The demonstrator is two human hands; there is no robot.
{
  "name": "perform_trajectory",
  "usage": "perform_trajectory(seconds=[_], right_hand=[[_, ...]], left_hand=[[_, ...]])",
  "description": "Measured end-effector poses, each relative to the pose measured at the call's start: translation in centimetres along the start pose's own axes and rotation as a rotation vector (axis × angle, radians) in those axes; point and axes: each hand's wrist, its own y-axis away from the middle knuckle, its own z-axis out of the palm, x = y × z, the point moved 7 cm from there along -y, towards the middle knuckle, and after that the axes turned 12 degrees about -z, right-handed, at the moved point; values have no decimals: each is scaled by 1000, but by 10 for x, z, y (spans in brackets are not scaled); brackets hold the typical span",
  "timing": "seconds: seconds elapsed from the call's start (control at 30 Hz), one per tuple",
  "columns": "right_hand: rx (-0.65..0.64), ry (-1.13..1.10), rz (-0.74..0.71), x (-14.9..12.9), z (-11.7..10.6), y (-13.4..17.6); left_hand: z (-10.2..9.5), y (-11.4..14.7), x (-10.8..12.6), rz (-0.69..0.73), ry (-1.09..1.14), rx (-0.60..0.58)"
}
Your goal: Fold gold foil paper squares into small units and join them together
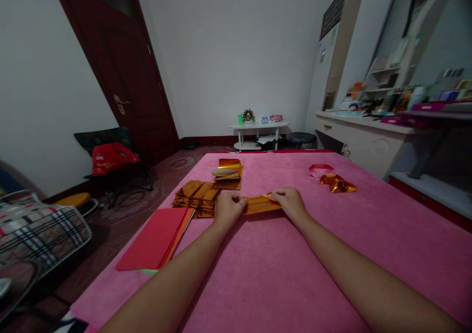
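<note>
Between my two hands a strip of gold foil paper point(260, 206) is stretched just over the pink cloth. My left hand point(228, 209) pinches its left end, fingers closed. At the other end my right hand point(289, 203) is closed on the foil, thumb and fingers near its upper edge. Left of my left hand lies a pile of folded gold paper point(195, 195). Behind that stands a stack of shiny gold foil sheets point(229, 165) with a pale, rounded long object point(223, 172) resting on it.
Red paper sheets point(155, 239) lie at the left edge of the pink-covered table point(295, 274). On the right are a pink ring-shaped band point(320, 169) and a crumpled gold foil piece point(337, 182). A dresser point(368, 136) with many small items stands beyond the right side.
</note>
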Motion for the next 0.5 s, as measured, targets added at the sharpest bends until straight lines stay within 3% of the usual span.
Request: perform_trajectory(seconds=[0.2, 0.37, 0.5], right_hand=[[-170, 527, -21, -9, 4, 3], [-170, 652, -43, -14, 8, 6], [-166, 666, -13, -13, 8, 5]], left_hand=[[3, 7, 6, 19, -526, 70], [10, 13, 14, 72, -717, 58], [11, 15, 14, 42, -742, 68]])
